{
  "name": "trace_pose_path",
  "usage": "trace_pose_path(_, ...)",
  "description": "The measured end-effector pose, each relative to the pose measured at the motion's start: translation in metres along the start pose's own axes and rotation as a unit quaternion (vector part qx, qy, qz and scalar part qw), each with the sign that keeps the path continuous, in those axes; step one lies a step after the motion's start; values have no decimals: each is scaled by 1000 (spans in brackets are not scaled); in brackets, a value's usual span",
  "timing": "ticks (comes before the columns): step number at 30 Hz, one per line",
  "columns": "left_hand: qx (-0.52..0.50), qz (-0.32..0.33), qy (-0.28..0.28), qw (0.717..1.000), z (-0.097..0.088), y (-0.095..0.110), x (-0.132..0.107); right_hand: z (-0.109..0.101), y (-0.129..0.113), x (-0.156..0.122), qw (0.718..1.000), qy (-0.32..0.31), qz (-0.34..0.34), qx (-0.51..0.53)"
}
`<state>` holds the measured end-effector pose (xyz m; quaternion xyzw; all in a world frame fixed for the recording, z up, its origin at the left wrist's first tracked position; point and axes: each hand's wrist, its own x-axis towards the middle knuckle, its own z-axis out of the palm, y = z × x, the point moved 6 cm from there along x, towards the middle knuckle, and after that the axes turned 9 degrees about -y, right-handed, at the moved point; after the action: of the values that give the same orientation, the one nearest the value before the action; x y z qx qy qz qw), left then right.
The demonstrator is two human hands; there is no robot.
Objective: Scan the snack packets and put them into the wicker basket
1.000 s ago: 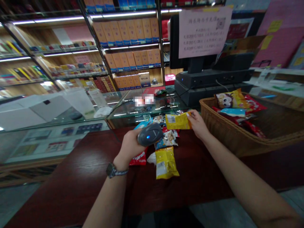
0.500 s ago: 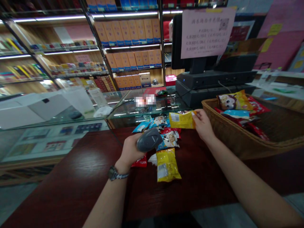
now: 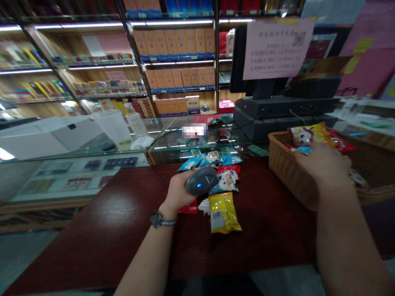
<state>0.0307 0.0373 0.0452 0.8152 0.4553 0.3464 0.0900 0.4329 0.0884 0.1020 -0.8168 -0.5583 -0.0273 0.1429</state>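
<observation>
Snack packets (image 3: pixel 222 176) seemingly lie between the hands (image 3: pixel 177 193) (image 3: pixel 324 166).

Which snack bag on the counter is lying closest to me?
The yellow bag is the closest, lying nearest you on the dark red counter; the other snack packets all lie farther back from you.

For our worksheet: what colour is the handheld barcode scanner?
The handheld barcode scanner is dark grey with a blue light; head view.
</observation>
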Motion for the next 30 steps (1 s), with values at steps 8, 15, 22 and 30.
trace_pose_path(8, 7, 8, 2, 1000, -2, 4, -1, 30, -24, 24, 991, -96, -64, -64)
trace_pose_path(15, 7, 5, -4, 1000, 0, 2, 0, 31, -52, 16, 996, -28, -72, -44)
trace_pose_path(22, 4, 7, -14, 1000, 2, 3, 0, 24, -64, 10, 995, -8, -99, 18)
trace_pose_path(30, 12, 9, -9, 1000, 1, 0, 0, 112, -142, 13, 880, -99, -267, 379)
